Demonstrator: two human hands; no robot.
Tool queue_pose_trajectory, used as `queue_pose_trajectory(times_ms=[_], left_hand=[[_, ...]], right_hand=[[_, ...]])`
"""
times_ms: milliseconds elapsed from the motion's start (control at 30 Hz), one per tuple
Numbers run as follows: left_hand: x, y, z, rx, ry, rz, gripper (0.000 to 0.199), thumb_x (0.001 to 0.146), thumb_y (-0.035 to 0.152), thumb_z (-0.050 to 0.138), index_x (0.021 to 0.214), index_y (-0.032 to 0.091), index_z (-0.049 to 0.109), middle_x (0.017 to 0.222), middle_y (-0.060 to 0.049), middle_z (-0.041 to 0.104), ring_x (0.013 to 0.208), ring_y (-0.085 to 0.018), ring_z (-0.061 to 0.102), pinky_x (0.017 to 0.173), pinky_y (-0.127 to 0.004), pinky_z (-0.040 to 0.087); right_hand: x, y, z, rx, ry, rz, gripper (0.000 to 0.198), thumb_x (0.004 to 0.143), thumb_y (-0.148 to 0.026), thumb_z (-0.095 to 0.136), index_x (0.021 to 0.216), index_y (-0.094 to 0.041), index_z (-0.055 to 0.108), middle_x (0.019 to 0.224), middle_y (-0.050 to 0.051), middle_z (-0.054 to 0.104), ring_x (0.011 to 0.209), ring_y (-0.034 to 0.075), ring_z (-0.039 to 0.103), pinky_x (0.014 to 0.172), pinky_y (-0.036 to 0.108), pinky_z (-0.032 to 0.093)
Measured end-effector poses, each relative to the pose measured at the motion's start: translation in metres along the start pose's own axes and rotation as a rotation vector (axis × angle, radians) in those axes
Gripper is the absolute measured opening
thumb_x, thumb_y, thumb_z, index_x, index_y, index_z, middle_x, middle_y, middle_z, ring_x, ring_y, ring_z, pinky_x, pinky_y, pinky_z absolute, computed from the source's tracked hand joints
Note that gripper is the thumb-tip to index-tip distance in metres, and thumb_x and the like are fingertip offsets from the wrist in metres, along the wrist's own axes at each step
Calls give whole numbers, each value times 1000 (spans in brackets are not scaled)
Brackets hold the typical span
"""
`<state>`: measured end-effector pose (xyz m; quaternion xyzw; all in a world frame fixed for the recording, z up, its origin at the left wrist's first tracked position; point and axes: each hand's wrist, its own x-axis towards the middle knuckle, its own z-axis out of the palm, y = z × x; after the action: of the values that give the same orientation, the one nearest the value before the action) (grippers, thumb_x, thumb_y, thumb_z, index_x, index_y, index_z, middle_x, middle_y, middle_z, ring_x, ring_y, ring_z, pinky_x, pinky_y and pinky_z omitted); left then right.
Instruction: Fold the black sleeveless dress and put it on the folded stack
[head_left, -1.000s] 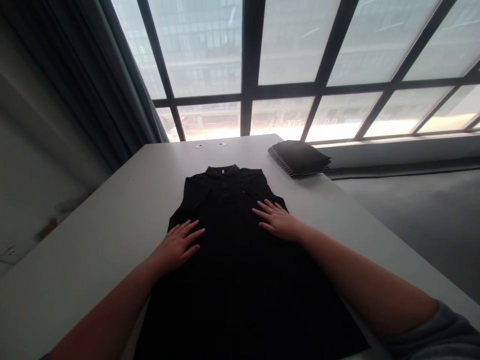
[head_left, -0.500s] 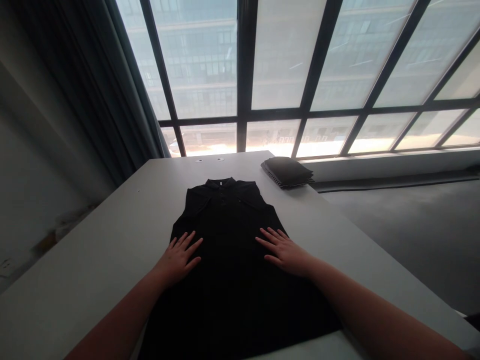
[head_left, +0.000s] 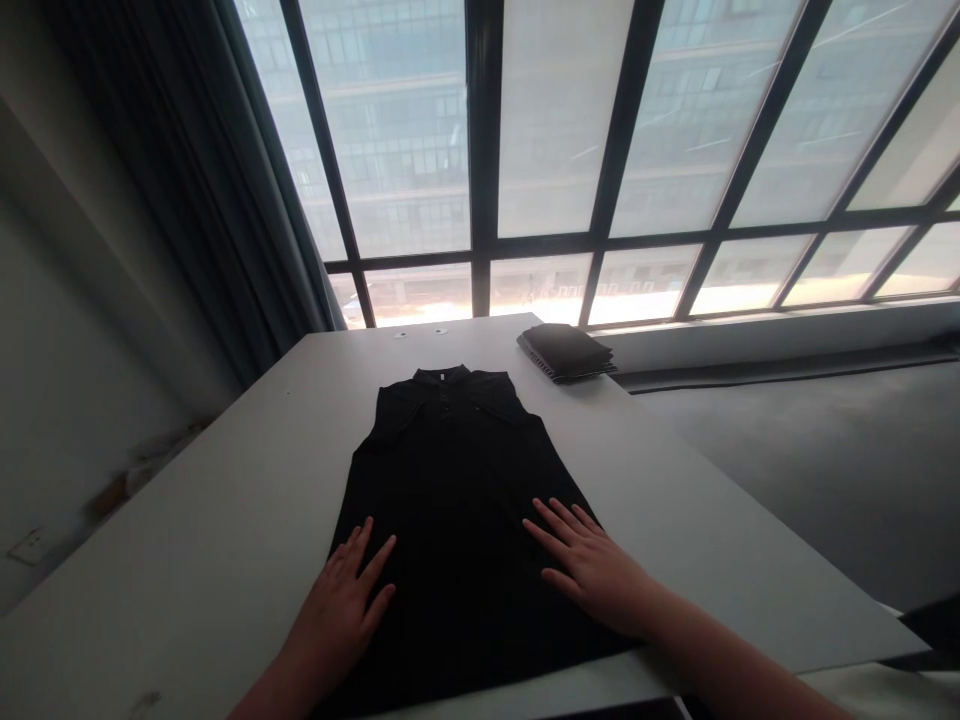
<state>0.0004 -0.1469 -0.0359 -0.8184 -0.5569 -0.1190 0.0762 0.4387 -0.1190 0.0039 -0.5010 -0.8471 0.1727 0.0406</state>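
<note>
A black collared shirt (head_left: pixel 457 500) lies spread flat, its buttoned collar toward the window and its hem toward me. Its sleeves are folded in over the chest. My left hand (head_left: pixel 341 600) rests on the lower left side of the shirt, fingers spread and holding nothing. On the lower right side, my right hand (head_left: pixel 581 555) lies palm down with its fingers apart, also holding nothing.
The shirt lies on a white table (head_left: pixel 247 480). A stack of dark folded cloth or sheets (head_left: pixel 566 350) stands at its far right corner. Beyond are large framed windows (head_left: pixel 555 130), with a dark curtain (head_left: pixel 187 180) to the left.
Both hands have slid down the shirt toward me and its hem, staying spread on the fabric. The camera view has shifted slightly, and more of the table's near edge shows.
</note>
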Motion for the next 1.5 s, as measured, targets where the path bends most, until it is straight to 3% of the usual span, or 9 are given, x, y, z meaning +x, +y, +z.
queue_pose_trajectory(times_ms=[233,467,633,900,1000,1067,1233,1500], left_hand=[[0,1,-17,-29,-83,-18,58,103,52,48,159,39,44,169,-8,38,151,-37,43,116,-59,48],[-5,5,-18,8,-104,-194,58,103,52,45,157,32,49,168,-17,37,154,-37,38,122,-61,38],[-10,2,-17,-10,-123,-241,58,103,51,44,157,31,49,169,-15,37,155,-35,38,124,-60,35],[-23,-15,-17,-75,-34,-178,54,102,50,47,151,31,58,167,-11,42,153,-33,42,122,-57,41],[-33,-24,-18,-75,-17,-141,53,103,48,46,152,31,57,166,-11,43,149,-33,47,119,-56,45],[-41,-29,-19,-65,-3,-122,52,103,47,47,153,33,55,167,-9,42,148,-32,49,119,-56,45],[-61,-39,-22,-35,-2,-112,55,102,46,50,156,38,49,169,-6,38,149,-31,48,119,-57,44],[-81,-47,-29,-10,10,-20,57,100,51,52,155,40,50,163,-5,48,145,-33,53,115,-58,48]], right_hand=[[-9,-5,-8,26,-6,14,67,104,-67,42,165,-42,30,175,0,14,163,33,13,133,61,15],[-21,-6,-5,33,15,94,67,104,-65,43,165,-39,32,175,1,11,164,30,14,134,57,16],[-24,-7,-7,44,26,141,68,103,-62,47,164,-37,34,175,1,12,163,29,15,135,54,16],[-26,-5,-9,118,45,101,67,101,-60,52,162,-34,42,174,2,17,163,31,18,134,56,15],[-37,3,-12,236,47,35,58,104,-59,46,155,-33,54,172,2,27,161,30,25,134,55,22],[-47,9,-13,259,56,63,58,105,-59,43,154,-32,56,171,3,31,160,30,29,133,54,26],[-72,20,-9,105,61,129,61,102,-58,50,159,-36,47,172,3,25,161,32,25,132,62,19],[-90,26,7,14,173,112,58,102,-55,52,157,-36,51,168,4,36,157,32,35,129,62,30]])
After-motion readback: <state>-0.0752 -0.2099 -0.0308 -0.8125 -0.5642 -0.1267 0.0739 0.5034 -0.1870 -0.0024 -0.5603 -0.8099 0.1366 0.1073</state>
